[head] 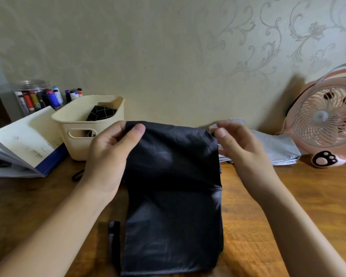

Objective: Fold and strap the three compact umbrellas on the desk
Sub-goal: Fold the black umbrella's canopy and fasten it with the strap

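Note:
A black compact umbrella [174, 192] hangs in front of me, its canopy cloth spread flat between both hands above the wooden desk [288, 196]. My left hand [110, 154] pinches the cloth's top left corner between thumb and fingers. At the top right corner, my right hand [236, 144] pinches the edge. A black strap [114, 236] dangles at the umbrella's lower left. A grey umbrella [272, 146] lies folded flat on the desk behind my right hand. A third, black umbrella with thin white lines [101, 113] sits in the cream basket.
The cream plastic basket [82, 132] stands at the back left, beside an open book [24, 144] and a jar of markers [36, 96]. A pink desk fan [326, 120] stands at the far right. A black loop [77, 174] lies near the basket.

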